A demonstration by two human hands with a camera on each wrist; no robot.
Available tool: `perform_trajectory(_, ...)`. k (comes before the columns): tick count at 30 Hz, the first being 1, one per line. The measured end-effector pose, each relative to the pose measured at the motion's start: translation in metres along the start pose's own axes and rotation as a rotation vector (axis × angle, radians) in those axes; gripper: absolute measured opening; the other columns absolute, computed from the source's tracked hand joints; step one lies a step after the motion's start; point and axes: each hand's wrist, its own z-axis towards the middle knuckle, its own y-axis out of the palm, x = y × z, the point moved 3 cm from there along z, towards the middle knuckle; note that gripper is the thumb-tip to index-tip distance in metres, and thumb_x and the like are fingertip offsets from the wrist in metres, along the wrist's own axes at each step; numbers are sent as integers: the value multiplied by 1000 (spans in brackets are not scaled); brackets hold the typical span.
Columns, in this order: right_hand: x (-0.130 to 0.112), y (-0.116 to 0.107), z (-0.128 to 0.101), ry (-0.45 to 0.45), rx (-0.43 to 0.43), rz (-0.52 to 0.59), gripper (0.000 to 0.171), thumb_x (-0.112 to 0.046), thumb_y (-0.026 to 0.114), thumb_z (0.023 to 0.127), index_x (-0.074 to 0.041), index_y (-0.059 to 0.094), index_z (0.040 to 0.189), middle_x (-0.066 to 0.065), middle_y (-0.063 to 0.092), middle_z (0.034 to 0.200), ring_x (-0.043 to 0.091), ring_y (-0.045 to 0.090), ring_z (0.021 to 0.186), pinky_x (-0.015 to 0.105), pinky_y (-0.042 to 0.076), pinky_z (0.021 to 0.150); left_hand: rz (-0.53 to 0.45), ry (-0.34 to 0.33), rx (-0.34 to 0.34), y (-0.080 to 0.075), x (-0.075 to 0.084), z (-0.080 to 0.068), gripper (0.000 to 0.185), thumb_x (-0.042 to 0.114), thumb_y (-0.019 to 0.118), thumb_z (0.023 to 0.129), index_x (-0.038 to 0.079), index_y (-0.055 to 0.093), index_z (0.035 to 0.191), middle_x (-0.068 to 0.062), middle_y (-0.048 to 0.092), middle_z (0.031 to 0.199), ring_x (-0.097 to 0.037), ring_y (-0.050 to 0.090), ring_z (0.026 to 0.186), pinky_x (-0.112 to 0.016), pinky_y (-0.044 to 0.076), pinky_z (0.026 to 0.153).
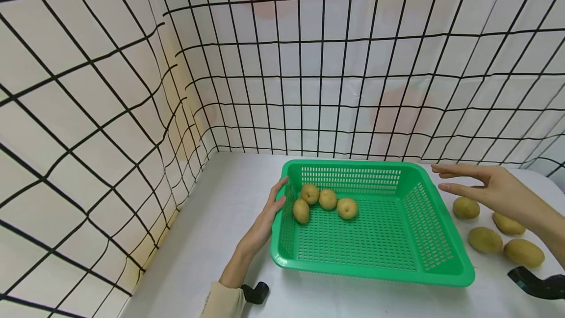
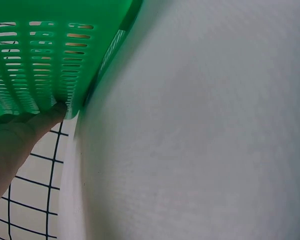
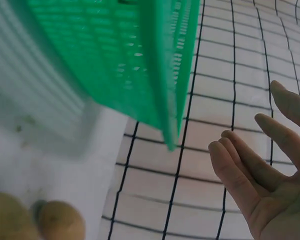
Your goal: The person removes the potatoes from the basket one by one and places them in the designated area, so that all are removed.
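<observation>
Lighting: bright, even, diffuse; your shadows under the green basket [image 1: 375, 239] are faint. No glare. Head view: sharp, with grid lines bowing strongly toward the edges. Right wrist view: basket and potatoes [image 3: 60, 222] blurred. Left wrist view: soft, close-range focus.

A shallow square basket of bright green perforated plastic [image 1: 375, 239] sits flat on the white counter [image 1: 212, 239], its open top up. The left fingers [image 1: 277, 199] lie straight against the outside of its left wall. Four small yellow-brown potatoes [image 1: 327, 199] rest in a loose cluster on its floor, just inside that wall beside those fingers. Four more potatoes [image 1: 484, 239] of the same kind lie on the counter outside the right wall, below the right fingers [image 1: 459, 179], which hover spread above the far right corner.
</observation>
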Motion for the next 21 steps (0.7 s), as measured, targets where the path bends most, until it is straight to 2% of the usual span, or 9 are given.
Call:
perform_trajectory(1, -6, 0, 4, -8, -13, 2, 57, -40, 68, 100, -19, 53, 151, 20, 51, 156, 57, 42, 136, 82, 37, 94, 2, 0, 0, 0, 0, 0, 51, 48, 27, 112, 48, 12, 161, 4, 2, 174, -31, 9, 161, -65, 24, 123)
perform_trajectory(2, -11, 0, 7, -17, -19, 4, 57, -41, 68, 100, -20, 54, 151, 19, 53, 154, 55, 43, 136, 80, 40, 93, 2, 1, 0, 1, 1, 0, 51, 48, 27, 112, 49, 13, 161, 4, 2, 174, -31, 9, 161, -65, 24, 123)
perform_trajectory(4, -23, 3, 13, -25, -51, 25, 57, -42, 68, 100, -20, 55, 150, 23, 55, 150, 55, 42, 138, 80, 39, 93, 6, 2, 0, 2, 2, 0, 51, 48, 27, 112, 49, 13, 161, 4, 2, 174, -32, 10, 161, -66, 24, 123)
perform_trajectory(9, -45, 14, 30, -59, -109, 53, 54, -44, 68, 100, -22, 58, 148, 17, 62, 144, 51, 42, 140, 80, 39, 95, 8, 1, 4, 1, 2, 0, 51, 49, 27, 112, 49, 13, 161, 4, 1, 174, -32, 11, 160, -65, 25, 123)
perform_trajectory(14, -63, 25, 47, -151, -133, 73, 51, -40, 69, 99, -21, 60, 146, 13, 64, 144, 47, 47, 140, 80, 40, 98, 6, 1, 5, 0, 2, -1, 51, 48, 27, 112, 48, 13, 161, 4, 2, 174, -32, 12, 160, -65, 26, 123)
perform_trajectory(21, -80, 39, 67, -168, -186, 113, 52, -43, 72, 97, -23, 63, 143, 10, 66, 143, 44, 53, 137, 79, 38, 102, 5, -4, 2, 0, 1, 0, 51, 48, 27, 112, 49, 13, 161, 4, 1, 174, -32, 13, 160, -64, 26, 123)
